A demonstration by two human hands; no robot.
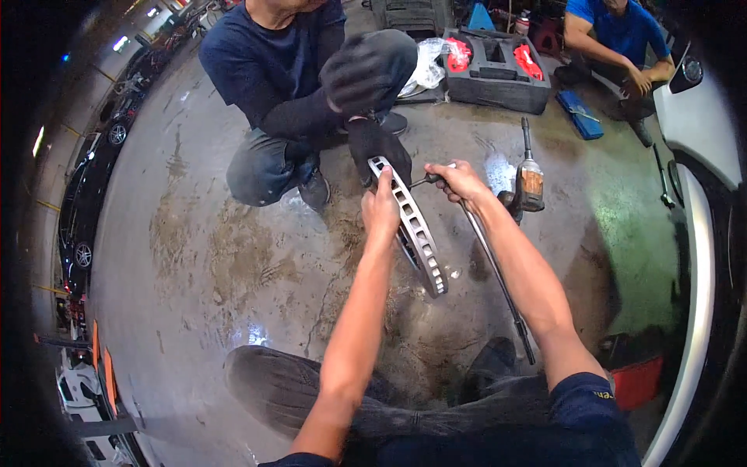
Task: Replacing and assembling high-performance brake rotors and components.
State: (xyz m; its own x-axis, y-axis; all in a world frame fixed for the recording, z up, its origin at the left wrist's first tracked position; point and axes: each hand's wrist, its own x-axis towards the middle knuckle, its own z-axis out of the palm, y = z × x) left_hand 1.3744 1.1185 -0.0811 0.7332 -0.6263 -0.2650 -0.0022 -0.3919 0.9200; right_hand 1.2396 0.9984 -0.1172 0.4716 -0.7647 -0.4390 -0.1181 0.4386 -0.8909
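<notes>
Car workshop, stained floor, power wrench, black car

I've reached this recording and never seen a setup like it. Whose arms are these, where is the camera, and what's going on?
There is no machine here: these are a person's own bare hands. The single picture comes from a wide fisheye camera worn on their head, looking down, so straight edges bend near the rim.

The left hand holds a slotted metal ring, seen nearly edge-on. The right hand holds a long-shafted tool. Opposite, a co-worker's dark-gloved hand is at the ring's upper end.

On the concrete floor, to the right, are a power tool, a blue bundle and a dark case with red pieces.
</notes>
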